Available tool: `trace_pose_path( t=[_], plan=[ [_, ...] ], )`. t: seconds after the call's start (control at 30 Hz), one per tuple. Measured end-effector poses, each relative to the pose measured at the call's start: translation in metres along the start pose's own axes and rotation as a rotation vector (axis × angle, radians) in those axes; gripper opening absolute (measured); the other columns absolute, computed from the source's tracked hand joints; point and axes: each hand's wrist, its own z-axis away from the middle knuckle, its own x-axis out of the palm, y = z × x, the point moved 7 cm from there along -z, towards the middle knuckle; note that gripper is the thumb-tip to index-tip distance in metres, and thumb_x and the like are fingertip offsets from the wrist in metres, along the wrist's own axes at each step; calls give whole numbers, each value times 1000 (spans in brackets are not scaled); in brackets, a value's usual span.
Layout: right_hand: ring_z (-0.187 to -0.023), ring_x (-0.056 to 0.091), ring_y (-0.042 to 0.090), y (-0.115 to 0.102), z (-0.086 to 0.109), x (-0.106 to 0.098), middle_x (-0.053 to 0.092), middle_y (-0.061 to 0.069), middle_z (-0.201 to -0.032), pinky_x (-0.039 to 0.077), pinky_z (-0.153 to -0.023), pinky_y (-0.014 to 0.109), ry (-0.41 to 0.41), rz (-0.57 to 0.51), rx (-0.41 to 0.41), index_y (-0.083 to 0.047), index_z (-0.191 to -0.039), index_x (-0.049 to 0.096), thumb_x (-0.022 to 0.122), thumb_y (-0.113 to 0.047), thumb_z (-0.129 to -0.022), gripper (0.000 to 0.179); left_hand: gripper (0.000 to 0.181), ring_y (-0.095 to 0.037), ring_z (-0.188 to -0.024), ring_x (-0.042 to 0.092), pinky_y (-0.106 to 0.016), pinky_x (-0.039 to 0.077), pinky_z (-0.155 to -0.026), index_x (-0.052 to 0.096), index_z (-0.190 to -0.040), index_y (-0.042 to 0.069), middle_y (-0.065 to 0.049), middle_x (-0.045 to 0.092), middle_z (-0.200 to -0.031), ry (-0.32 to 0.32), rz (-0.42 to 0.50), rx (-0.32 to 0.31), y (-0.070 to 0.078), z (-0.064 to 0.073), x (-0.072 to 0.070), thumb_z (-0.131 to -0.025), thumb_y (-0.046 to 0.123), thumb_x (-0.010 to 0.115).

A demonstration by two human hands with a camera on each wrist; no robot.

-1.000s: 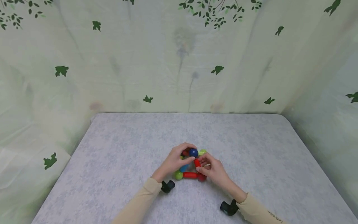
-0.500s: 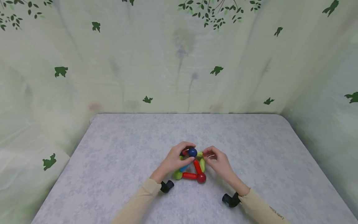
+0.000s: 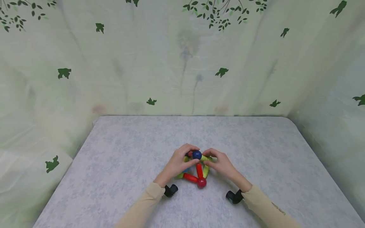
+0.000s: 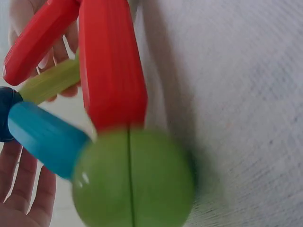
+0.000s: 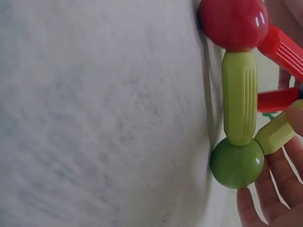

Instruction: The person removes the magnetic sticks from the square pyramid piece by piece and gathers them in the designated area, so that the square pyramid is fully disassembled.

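A frame of magnetic rods and balls stands on the table between my hands. My left hand (image 3: 178, 164) grips the dark blue ball (image 3: 197, 155) at its top between thumb and fingers. My right hand (image 3: 220, 163) pinches the slanted yellow-green rod (image 5: 274, 135) that runs up from a green ball (image 5: 237, 163). Nearest me is a red ball (image 3: 201, 183), joined to a red rod (image 3: 190, 178), an upright red rod (image 3: 199, 171) and a yellow-green rod (image 5: 240, 97). In the left wrist view a light green ball (image 4: 135, 179) joins a blue rod (image 4: 45, 137). My left hand partly hides the far left side.
The grey mottled table (image 3: 137, 136) reaches back to a pale curtain (image 3: 165, 69) with leaf prints. Black wrist cameras, the left camera (image 3: 171, 190) and the right camera (image 3: 234, 197), hang close over the table.
My right hand has gone from the upright red rod to the slanted yellow-green rod. The frame has turned, its red ball shifting left and nearer me. My left hand stays on the blue ball.
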Motion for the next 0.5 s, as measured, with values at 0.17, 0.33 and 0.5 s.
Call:
trace_pose_path(
  t=[0.17, 0.33, 0.5],
  plan=[
    [-93, 60, 22, 1, 7, 0, 64, 2, -100, 48, -88, 43, 9, -1, 23, -6, -104, 61, 68, -11, -89, 18, 36, -16, -103, 54, -44, 47, -90, 60, -123, 3, -5, 60, -115, -20, 4, -6, 1, 1, 0, -89, 11, 69],
    [-81, 57, 16, 2, 16, 5, 61, 1, -90, 50, -75, 30, -1, -8, 65, -4, -102, 60, 70, -14, -87, 20, 35, -19, -108, 56, -39, 48, -91, 59, -123, 4, -6, 60, -119, -38, 32, 5, 2, 2, 2, -89, 8, 67],
    [-78, 57, 15, -3, 24, 12, 61, 0, -86, 49, -68, 27, -2, -20, 71, -3, -101, 59, 71, -14, -87, 22, 38, -18, -102, 58, -35, 51, -84, 56, -121, 1, -6, 58, -116, -64, 52, 0, 4, 2, 8, -87, 10, 71]
  ],
)
